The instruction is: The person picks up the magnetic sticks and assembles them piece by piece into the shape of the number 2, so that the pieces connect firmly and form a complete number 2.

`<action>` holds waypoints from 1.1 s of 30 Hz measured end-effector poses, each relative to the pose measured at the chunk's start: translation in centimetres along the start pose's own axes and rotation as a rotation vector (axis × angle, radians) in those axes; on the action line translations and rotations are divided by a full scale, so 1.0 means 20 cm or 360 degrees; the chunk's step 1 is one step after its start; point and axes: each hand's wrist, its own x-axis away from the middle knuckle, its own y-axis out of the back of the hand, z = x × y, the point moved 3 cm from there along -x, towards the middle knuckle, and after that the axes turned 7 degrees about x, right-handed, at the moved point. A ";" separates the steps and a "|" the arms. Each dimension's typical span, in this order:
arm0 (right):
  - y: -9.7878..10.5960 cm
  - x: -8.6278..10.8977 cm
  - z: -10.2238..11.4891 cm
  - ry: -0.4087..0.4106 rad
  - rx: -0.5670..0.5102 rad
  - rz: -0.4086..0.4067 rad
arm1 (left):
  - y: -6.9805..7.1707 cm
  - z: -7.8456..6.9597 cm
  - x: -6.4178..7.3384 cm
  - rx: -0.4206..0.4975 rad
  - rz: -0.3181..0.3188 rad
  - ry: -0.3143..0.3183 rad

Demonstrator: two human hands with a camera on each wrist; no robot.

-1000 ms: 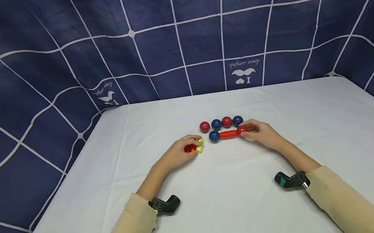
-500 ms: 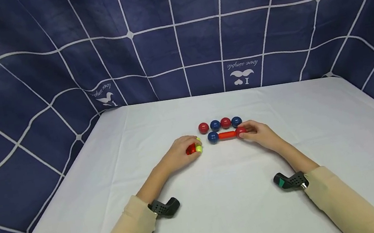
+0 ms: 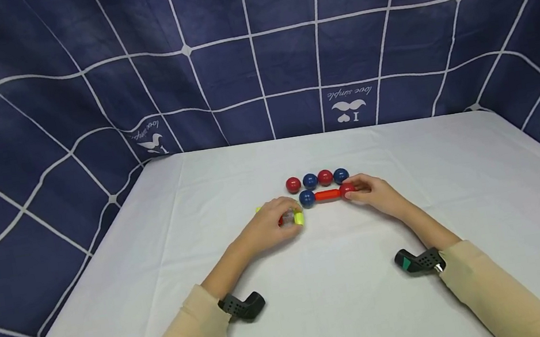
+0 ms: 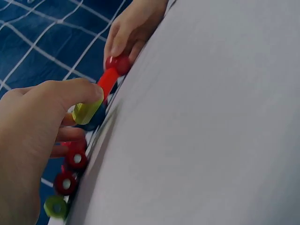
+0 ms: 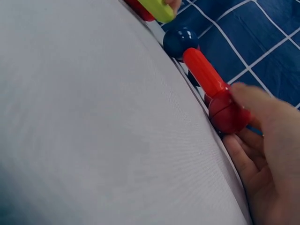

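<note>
My left hand (image 3: 269, 225) pinches a short yellow-green rod (image 3: 299, 218) between thumb and fingers, just left of a blue ball (image 3: 307, 198). That ball is joined to one end of a red rod (image 3: 327, 195); a red ball (image 3: 347, 190) caps the other end. My right hand (image 3: 377, 193) grips this red ball with thumb and fingers, as the right wrist view also shows. Red rods (image 4: 77, 158) with pale round ends lie under and beside my left hand, partly covered by it. Another yellow-green rod (image 4: 56, 206) lies beyond them.
Just behind the joined piece, loose balls stand in a row: a red ball (image 3: 293, 185), a blue ball (image 3: 310, 181), another red one and another blue one. A white cloth (image 3: 341, 297) covers the table. A dark blue checked curtain (image 3: 285, 61) hangs around the back and sides.
My left hand has moved right with the yellow-green rod, away from the red rods and nearer the blue ball. A second yellow-green rod now shows behind it. My right hand keeps its grip.
</note>
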 end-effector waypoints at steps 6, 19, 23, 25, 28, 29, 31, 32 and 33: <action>0.00 0.01 0.02 0.0018 -0.0031 0.0016 | -0.08 -0.08 0.00 0.0114 0.0205 0.0019; 0.01 0.01 0.03 0.0021 -0.0087 0.0026 | -0.22 -0.21 -0.12 -0.0017 0.0215 -0.0159; 0.01 0.01 0.02 0.0030 -0.0110 0.0034 | -0.26 -0.23 -0.17 -0.0027 0.0188 -0.0157; 0.01 0.01 0.01 0.0032 -0.0114 0.0026 | -0.27 -0.25 -0.19 -0.0064 0.0183 -0.0172; 0.01 0.01 0.01 0.0037 -0.0126 0.0020 | -0.29 -0.27 -0.21 -0.0173 0.0179 -0.0210; 0.02 0.01 0.00 0.0040 -0.0132 0.0019 | -0.29 -0.28 -0.22 -0.0222 0.0174 -0.0229; 0.02 0.00 0.00 0.0047 -0.0140 0.0022 | -0.30 -0.29 -0.22 -0.0331 0.0162 -0.0275; 0.02 0.00 0.00 0.0048 -0.0148 0.0023 | -0.30 -0.30 -0.23 -0.0372 0.0154 -0.0293; 0.02 0.00 0.00 0.0046 -0.0156 0.0025 | -0.31 -0.30 -0.23 -0.0408 0.0144 -0.0308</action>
